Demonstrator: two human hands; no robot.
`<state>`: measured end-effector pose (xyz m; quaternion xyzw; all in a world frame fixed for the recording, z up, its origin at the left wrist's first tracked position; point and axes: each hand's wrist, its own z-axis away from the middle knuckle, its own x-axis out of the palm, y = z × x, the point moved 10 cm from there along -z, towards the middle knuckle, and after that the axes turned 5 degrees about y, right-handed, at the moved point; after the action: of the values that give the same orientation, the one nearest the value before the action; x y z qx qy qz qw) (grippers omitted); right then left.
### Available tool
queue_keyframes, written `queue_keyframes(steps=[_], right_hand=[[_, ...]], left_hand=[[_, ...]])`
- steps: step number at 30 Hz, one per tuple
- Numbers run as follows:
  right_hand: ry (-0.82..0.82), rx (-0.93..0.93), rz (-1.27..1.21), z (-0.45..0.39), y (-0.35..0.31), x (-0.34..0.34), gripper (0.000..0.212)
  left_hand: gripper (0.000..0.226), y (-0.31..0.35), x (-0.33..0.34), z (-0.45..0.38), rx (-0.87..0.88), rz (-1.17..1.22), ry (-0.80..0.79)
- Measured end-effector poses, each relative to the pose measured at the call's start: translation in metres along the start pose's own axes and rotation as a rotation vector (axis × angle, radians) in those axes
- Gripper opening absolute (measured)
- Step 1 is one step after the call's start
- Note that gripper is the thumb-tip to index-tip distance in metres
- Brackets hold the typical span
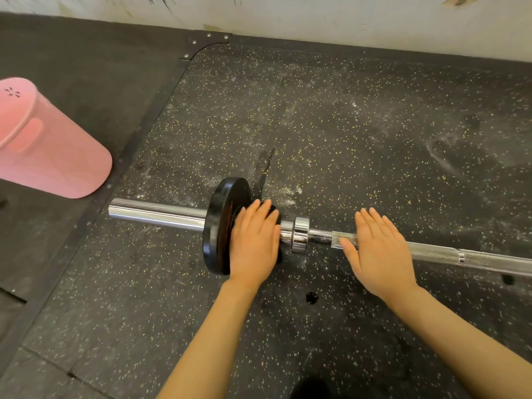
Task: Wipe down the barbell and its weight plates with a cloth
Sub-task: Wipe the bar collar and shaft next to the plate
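Note:
A chrome barbell (157, 213) lies across the speckled rubber floor, its sleeve end pointing left. One black weight plate (220, 203) stands on the sleeve, a short way left of the chrome collar (300, 234). My left hand (253, 243) lies flat with fingers extended against the plate's inner face. A dark shape (272, 210) shows under its fingertips; I cannot tell whether it is a cloth or a smaller plate. My right hand (377, 251) rests flat, palm down, on the knurled shaft (437, 253) just right of the collar. Neither hand is curled around anything.
A pink plastic container (49, 142) lies on its side on the dark mat at the far left. A white scuffed wall (288, 18) runs along the back. White chalk dust streaks the floor (374, 125) beyond the bar. A small hole (311, 297) marks the floor between my forearms.

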<state>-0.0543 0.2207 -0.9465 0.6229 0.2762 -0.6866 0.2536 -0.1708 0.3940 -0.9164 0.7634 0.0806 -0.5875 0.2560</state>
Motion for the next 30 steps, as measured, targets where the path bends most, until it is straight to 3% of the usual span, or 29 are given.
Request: queue_keyframes(steps=[4, 11, 25, 30], right_hand=[[-0.009, 0.016, -0.011, 0.002, -0.002, 0.0, 0.085], [-0.017, 0.012, -0.016, 0.011, -0.005, 0.0, 0.087], [-0.015, 0.02, -0.059, 0.059, -0.019, -0.001, 0.082], [-0.028, 0.038, -0.126, 0.069, -0.019, 0.001, 0.091]], left_hand=[[0.033, -0.013, 0.0, 0.0, -0.132, 0.042, 0.004], [0.031, -0.014, -0.005, 0.008, -0.189, 0.155, 0.009], [0.028, -0.012, -0.024, 0.06, -0.153, 0.247, 0.145], [0.031, -0.002, -0.029, 0.068, -0.121, 0.221, 0.152]])
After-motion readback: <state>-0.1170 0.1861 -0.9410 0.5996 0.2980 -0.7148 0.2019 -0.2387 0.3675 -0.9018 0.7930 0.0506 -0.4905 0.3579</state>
